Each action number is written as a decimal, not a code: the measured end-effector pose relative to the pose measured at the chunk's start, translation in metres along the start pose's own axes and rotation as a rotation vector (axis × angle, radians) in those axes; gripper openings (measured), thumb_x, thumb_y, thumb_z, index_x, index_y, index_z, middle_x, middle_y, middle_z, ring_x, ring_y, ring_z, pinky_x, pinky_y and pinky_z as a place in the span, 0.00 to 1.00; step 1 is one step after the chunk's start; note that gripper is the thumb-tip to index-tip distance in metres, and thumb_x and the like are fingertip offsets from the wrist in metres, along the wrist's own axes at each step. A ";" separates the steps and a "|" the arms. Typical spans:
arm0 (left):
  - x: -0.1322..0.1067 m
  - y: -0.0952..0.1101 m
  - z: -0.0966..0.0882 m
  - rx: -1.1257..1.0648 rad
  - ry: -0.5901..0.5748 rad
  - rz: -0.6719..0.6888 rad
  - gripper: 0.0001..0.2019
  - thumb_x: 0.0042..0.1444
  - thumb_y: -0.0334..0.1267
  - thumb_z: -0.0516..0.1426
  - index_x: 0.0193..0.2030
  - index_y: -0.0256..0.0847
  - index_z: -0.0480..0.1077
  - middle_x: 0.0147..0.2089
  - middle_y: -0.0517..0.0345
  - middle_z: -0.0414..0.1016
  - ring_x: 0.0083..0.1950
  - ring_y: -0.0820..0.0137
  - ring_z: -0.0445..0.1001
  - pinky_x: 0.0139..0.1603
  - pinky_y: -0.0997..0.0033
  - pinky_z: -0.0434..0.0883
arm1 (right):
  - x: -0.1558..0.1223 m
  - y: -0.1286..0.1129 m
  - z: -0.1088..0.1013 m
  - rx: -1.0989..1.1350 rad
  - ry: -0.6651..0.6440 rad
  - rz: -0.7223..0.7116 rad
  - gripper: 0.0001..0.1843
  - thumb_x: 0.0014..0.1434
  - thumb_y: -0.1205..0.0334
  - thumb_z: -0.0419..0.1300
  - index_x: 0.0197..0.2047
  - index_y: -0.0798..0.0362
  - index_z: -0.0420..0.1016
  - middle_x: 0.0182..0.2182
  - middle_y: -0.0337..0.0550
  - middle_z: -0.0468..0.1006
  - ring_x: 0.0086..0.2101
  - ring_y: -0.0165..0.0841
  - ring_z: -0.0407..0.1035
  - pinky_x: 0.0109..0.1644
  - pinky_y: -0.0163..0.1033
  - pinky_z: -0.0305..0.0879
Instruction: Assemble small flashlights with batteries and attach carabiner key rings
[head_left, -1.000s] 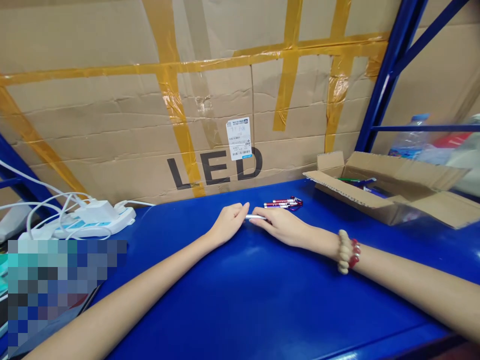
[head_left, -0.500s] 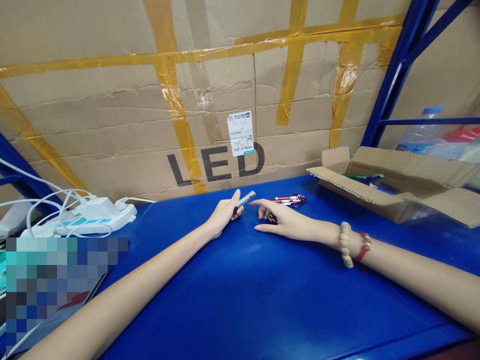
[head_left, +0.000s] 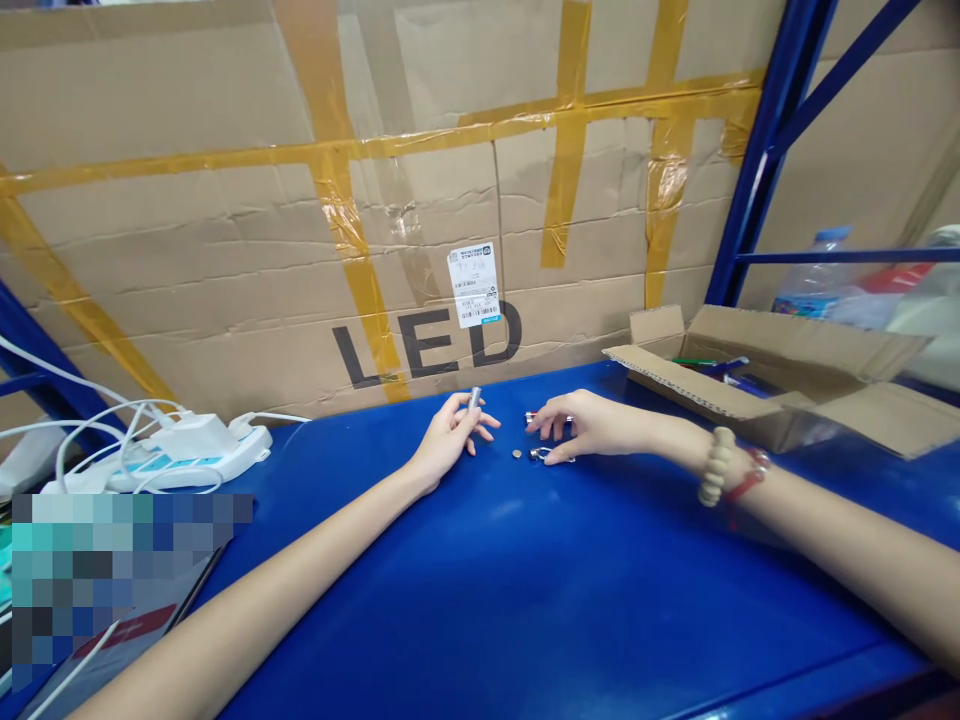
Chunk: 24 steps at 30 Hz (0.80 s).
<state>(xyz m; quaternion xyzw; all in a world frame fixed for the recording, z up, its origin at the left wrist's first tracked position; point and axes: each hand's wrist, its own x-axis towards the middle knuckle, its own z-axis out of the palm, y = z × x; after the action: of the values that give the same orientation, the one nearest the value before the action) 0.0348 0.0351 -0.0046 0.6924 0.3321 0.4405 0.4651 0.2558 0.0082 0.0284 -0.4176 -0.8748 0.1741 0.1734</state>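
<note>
A taped-up cardboard sheet [head_left: 225,250] printed "LED" stands along the back of the blue desk [head_left: 525,600]. A blue rack upright [head_left: 757,170] rises at the right. In front of it an open carton [head_left: 787,400] sits on the desk with pens inside, and a plastic bottle [head_left: 814,280] stands behind it. A white power strip [head_left: 187,450] with plugs and cables lies at the far left.

Both forearms reach in over the desk. The left hand [head_left: 446,440] rests on its edge, its grip closed on a small silver tube [head_left: 474,398] held nearly upright between thumb and fingers. The right hand [head_left: 600,425], with a bead bracelet [head_left: 716,465] on the wrist, is arched just beside it, fingertips down among small parts. It may be pinching a short metal piece [head_left: 529,418], but at this size I cannot tell whether that grip is closed. Between the hands, a keyring cap [head_left: 541,455] and a button cell [head_left: 517,454] lie close together on the desk.
</note>
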 end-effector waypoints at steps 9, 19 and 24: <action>-0.008 0.002 0.007 0.219 0.012 0.103 0.09 0.54 0.37 0.53 0.32 0.42 0.53 0.33 0.65 0.65 0.23 0.80 0.62 0.25 0.77 0.61 | -0.004 -0.002 -0.005 -0.097 -0.075 0.085 0.09 0.44 0.65 0.61 0.32 0.55 0.78 0.26 0.41 0.78 0.27 0.31 0.72 0.30 0.32 0.67; -0.020 0.018 0.014 0.614 -0.076 0.236 0.10 0.53 0.43 0.56 0.34 0.41 0.58 0.33 0.62 0.71 0.26 0.75 0.64 0.28 0.74 0.60 | 0.001 -0.010 0.012 -0.372 0.287 -0.189 0.09 0.57 0.62 0.56 0.34 0.54 0.78 0.33 0.43 0.79 0.33 0.33 0.72 0.34 0.34 0.63; -0.018 0.016 0.012 0.564 -0.095 0.253 0.11 0.53 0.41 0.56 0.29 0.41 0.55 0.30 0.64 0.72 0.26 0.75 0.64 0.28 0.75 0.60 | 0.002 -0.018 0.023 -0.186 0.443 -0.323 0.09 0.57 0.62 0.57 0.31 0.55 0.77 0.31 0.43 0.79 0.32 0.30 0.72 0.34 0.32 0.65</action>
<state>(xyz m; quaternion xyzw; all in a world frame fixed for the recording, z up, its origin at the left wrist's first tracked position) 0.0395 0.0098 0.0025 0.8497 0.3303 0.3527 0.2110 0.2319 -0.0046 0.0171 -0.3150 -0.8829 -0.0320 0.3468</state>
